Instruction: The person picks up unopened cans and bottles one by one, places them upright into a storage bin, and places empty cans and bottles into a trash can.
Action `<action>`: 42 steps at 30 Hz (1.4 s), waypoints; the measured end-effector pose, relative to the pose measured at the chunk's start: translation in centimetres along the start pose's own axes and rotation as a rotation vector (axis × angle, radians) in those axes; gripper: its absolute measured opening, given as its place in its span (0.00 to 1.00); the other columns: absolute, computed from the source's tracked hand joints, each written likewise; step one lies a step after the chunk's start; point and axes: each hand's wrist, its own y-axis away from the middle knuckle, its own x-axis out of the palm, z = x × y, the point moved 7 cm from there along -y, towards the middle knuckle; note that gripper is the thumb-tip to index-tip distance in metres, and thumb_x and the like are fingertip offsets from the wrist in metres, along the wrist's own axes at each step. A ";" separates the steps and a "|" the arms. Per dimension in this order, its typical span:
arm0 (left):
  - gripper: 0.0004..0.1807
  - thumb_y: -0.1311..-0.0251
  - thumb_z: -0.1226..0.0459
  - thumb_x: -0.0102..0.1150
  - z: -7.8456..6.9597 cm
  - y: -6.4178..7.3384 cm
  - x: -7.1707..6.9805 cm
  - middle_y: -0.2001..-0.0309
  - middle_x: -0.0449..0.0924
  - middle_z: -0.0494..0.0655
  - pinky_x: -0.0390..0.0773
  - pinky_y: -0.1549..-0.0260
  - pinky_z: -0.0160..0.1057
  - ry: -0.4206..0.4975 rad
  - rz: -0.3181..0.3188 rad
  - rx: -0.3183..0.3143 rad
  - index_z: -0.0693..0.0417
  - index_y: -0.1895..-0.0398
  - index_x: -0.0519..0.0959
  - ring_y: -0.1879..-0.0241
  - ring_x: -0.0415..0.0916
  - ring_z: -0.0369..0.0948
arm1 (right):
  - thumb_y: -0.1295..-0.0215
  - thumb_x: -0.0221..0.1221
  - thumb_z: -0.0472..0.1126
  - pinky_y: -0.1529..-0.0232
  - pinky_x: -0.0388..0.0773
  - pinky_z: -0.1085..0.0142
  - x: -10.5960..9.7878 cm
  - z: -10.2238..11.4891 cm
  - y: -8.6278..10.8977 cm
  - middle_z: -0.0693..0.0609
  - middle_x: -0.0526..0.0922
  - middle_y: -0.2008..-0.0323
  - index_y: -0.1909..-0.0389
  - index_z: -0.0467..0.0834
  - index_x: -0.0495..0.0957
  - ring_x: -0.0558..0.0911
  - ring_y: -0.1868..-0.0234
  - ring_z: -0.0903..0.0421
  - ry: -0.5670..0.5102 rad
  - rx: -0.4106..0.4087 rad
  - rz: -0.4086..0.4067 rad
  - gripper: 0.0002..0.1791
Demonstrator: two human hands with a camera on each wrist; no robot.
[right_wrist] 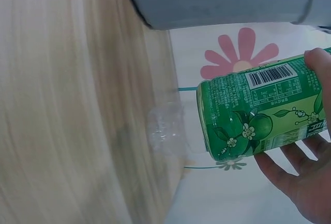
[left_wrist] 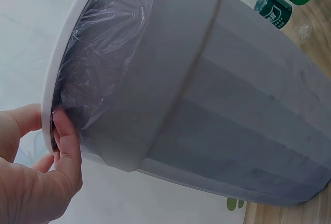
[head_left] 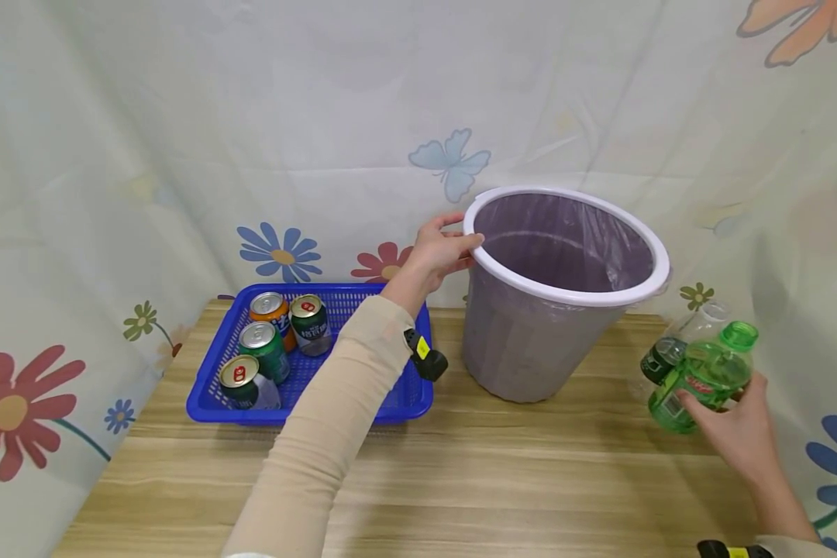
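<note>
My left hand (head_left: 441,252) grips the white rim of a grey trash bin (head_left: 523,349), thumb over the edge and fingers on the outside. The bin is lined with a thin, clear plastic bag (left_wrist: 111,43) and leans rightward in the head view. On the right, my right hand (head_left: 742,422) holds a green plastic bottle (head_left: 700,380) around its side, its neck up and without a cap. Its label, with green fruit and white blossoms, faces the right wrist camera. Behind it stands a clear bottle (head_left: 669,349) with a dark green label, partly hidden by the green one.
A blue plastic basket (head_left: 209,380) stands on the left of the wooden table (head_left: 502,473). Several drink cans, among them an orange can (head_left: 270,310) and a green can (head_left: 263,353), stand inside. My left arm crosses over the basket. A flowered curtain (head_left: 321,116) surrounds the table.
</note>
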 end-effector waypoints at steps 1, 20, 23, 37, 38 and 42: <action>0.28 0.46 0.67 0.63 0.0 0.0 0.0 0.57 0.76 0.51 0.82 0.67 0.35 0.001 0.001 0.000 0.48 0.42 0.67 0.67 0.80 0.42 | 0.49 0.65 0.36 0.71 0.65 0.84 -0.1 0.1 0.0 0.54 0.64 0.53 0.35 0.48 0.52 0.63 0.61 0.78 0.005 0.003 0.005 0.43; 0.28 0.47 0.67 0.63 -0.2 0.3 0.0 0.58 0.75 0.50 0.82 0.68 0.34 0.007 0.010 0.004 0.48 0.41 0.67 0.68 0.80 0.41 | 0.50 0.65 0.32 0.79 0.74 0.79 -1.8 2.7 -2.0 0.65 0.67 0.59 0.39 0.44 0.61 0.70 0.65 0.76 -0.043 -0.104 0.037 0.36; 0.28 0.47 0.67 0.64 -0.3 0.3 0.0 0.58 0.76 0.50 0.82 0.68 0.34 0.004 0.007 0.003 0.48 0.42 0.67 0.68 0.80 0.41 | 0.49 0.65 0.33 0.78 0.74 0.79 -2.0 2.8 -2.0 0.65 0.67 0.58 0.38 0.47 0.60 0.69 0.64 0.76 -0.035 -0.090 0.052 0.38; 0.28 0.47 0.67 0.63 -0.2 0.1 0.0 0.58 0.76 0.51 0.82 0.68 0.35 0.006 0.003 0.001 0.48 0.41 0.67 0.68 0.80 0.41 | 0.51 0.64 0.28 0.78 0.73 0.81 -3.1 4.9 -3.3 0.68 0.70 0.58 0.39 0.43 0.64 0.71 0.62 0.77 -0.032 -0.207 0.050 0.36; 0.28 0.47 0.67 0.64 -0.2 0.1 0.0 0.58 0.76 0.51 0.82 0.68 0.35 0.007 0.003 0.001 0.48 0.41 0.67 0.68 0.80 0.42 | 0.51 0.64 0.28 0.78 0.73 0.82 -3.2 4.9 -3.4 0.68 0.70 0.58 0.39 0.43 0.64 0.71 0.63 0.77 -0.029 -0.206 0.050 0.36; 0.28 0.46 0.68 0.63 -0.2 0.1 0.0 0.57 0.75 0.51 0.82 0.67 0.35 0.009 0.008 0.002 0.49 0.41 0.67 0.68 0.80 0.42 | 0.51 0.64 0.29 0.79 0.73 0.82 -3.5 4.9 -3.7 0.69 0.70 0.59 0.38 0.45 0.64 0.70 0.63 0.78 -0.021 -0.206 0.051 0.37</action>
